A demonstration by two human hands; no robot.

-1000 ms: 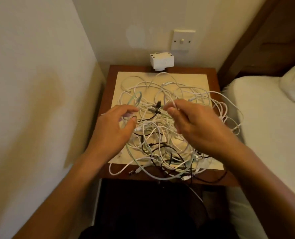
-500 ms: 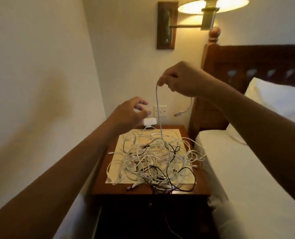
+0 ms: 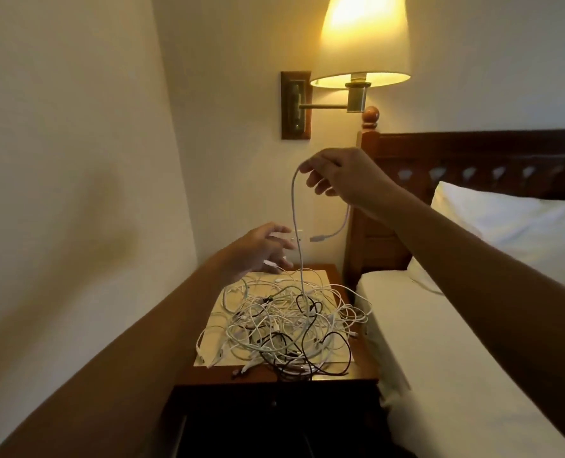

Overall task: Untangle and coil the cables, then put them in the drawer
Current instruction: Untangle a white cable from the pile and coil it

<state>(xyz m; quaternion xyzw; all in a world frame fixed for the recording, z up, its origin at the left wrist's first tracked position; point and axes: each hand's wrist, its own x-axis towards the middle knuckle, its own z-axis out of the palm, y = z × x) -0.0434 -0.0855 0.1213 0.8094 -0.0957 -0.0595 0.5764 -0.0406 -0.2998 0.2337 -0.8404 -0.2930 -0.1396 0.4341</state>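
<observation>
A tangled pile of white and black cables (image 3: 287, 325) lies on a pale mat (image 3: 215, 320) on the wooden nightstand (image 3: 274, 378). My right hand (image 3: 337, 175), raised high over the pile, pinches one white cable (image 3: 296, 226) near its end. The cable hangs straight down into the tangle, and its short free end with a plug (image 3: 317, 239) curls out below my wrist. My left hand (image 3: 258, 249) hovers lower, just left of the hanging cable, fingers spread and holding nothing. The drawer front (image 3: 274, 404) below the tabletop is dark and hard to make out.
A wall runs close on the left. A lit wall lamp (image 3: 362, 44) hangs above the nightstand. The bed (image 3: 456, 342) with a white pillow (image 3: 512, 226) and a dark wooden headboard (image 3: 472, 153) presses against the nightstand's right side.
My right hand lifted one white cable up out of the pile, and my view tilted upward. My left hand left the tangle and now hovers beside the hanging cable.
</observation>
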